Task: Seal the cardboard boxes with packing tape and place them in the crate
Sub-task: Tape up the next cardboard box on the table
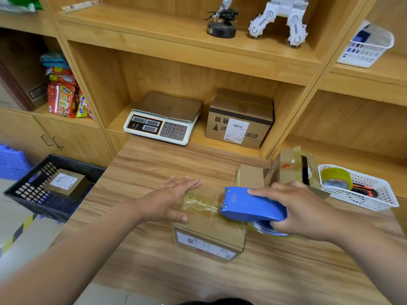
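A small cardboard box [209, 238] lies on the wooden table in front of me, a strip of clear tape across its top. My left hand [171, 199] lies flat on the box's left side, fingers spread. My right hand [295, 210] grips a blue tape dispenser [251, 205] whose front edge rests on the box top at the tape's end. Behind it stand two more small boxes, one closed [251, 176], one with open flaps [288, 168]. A black crate [28, 190] on the floor at the left holds one sealed box [66, 182].
A white basket [374, 194] at the table's right holds a tape roll [337, 178] and an orange cutter. A weighing scale [163, 119] and a larger labelled box [240, 122] sit in the shelf niche behind. Snack packets fill the left shelf.
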Demonstrator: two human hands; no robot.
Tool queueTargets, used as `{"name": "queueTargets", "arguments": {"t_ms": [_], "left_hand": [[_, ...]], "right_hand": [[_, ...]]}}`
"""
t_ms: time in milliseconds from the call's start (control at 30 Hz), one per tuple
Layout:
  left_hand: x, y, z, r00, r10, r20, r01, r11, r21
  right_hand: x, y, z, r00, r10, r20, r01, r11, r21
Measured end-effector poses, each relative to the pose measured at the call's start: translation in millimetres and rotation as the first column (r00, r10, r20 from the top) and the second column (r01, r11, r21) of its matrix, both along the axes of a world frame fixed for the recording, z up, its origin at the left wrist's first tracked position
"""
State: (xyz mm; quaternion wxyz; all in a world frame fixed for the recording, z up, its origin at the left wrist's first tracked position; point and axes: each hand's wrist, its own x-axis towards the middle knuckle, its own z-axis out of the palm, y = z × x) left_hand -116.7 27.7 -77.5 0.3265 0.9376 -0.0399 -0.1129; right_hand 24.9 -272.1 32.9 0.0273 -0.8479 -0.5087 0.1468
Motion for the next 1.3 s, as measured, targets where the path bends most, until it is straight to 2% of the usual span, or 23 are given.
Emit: {"name": "queueTargets", "arguments": {"t_ms": [267, 367, 633, 900, 1000, 1200, 1300], "left_hand": [[2, -4, 1, 1.0, -0.009, -0.026, 0.009, 1.0, 0.018], [2, -6, 3, 0.999, -0.005, -0.041, 0.005, 1.0, -0.002], [2, -11, 11, 0.997, -0.032, -0.07, 0.034, 0.999, 0.026], [2, -14, 14, 0.993, 0.008, -0.118, -0.003, 0.999, 0.047], [2, -14, 16, 0.989, 0.034, -0.142, -0.026, 0.998, 0.057], [4, -18, 25, 0.979, 0.102, -0.174, -0.064, 0.976, 0.208], [5, -31, 32, 0.989, 0.105, -0.107, -0.066, 0.945, 0.319]], "right_hand": [[17, -83, 5, 0.995, -0.103, 0.001, 0.103, 0.995, 0.006], [17, -101, 6, 0.989, -0.138, -0.056, 0.139, 0.99, 0.029], [15, -106, -3, 0.991, -0.128, -0.032, 0.129, 0.991, 0.019], [13, -106, -33, 0.992, -0.123, -0.038, 0.124, 0.991, 0.044], [14, -104, -51, 0.992, -0.123, -0.039, 0.123, 0.992, -0.01], [11, -91, -80, 0.991, -0.129, 0.038, 0.128, 0.992, 0.016], [8, -90, -88, 0.99, -0.137, 0.038, 0.134, 0.988, 0.07]]}}
